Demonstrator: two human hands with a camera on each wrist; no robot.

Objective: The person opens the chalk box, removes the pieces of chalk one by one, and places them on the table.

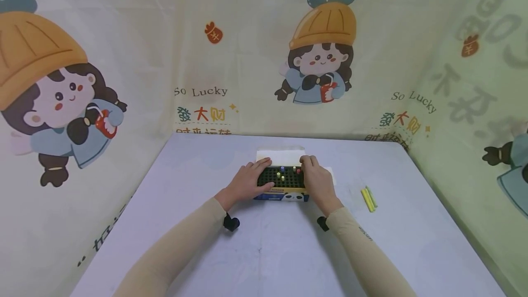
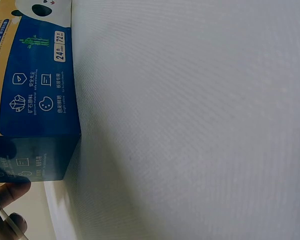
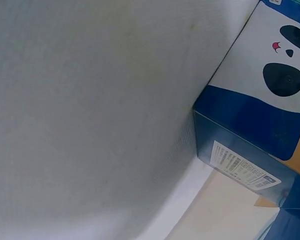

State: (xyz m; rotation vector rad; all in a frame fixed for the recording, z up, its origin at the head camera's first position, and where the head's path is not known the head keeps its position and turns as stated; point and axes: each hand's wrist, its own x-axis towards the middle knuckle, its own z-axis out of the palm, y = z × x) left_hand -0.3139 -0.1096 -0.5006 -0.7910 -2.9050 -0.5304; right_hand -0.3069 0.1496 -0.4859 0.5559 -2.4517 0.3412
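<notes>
Head cam: my left hand (image 1: 246,181) is spread wide over the left end of the box (image 1: 284,190), thumb by its near edge, other fingers toward the far side, holding it. My right hand (image 1: 318,182) has its fingers bent down at the box's right end; can't tell if they pinch anything, b/c the knuckles block it. Box sits mid-tabletop (image 1: 260,260), top open, w/ a white flap (image 1: 280,156) up behind.

Progress, approx: a few colored sticks (image 1: 278,175) stand in the black holed insert (image 1: 292,181), incl. pale yellow, blue & red ones; most visible holes look bare. A yellow stick (image 1: 368,200) and a green stick (image 1: 371,196) lie side by side on the tabletop, off to the right, well apart from the box. My guess: filling's at an early stage & those 2 are left to go in, but a still can't prove which way sticks are going.

Labels: box front has "24" & "72", plus Chinese text w/ tiny Eng. like "bright colors"; also a panda print (image 3: 285,70). End has a barcode label (image 3: 245,166), fine print too small. No brand I can make out. Backdrop (image 1: 255,68) says "So Lucky" & "發大财".
</notes>
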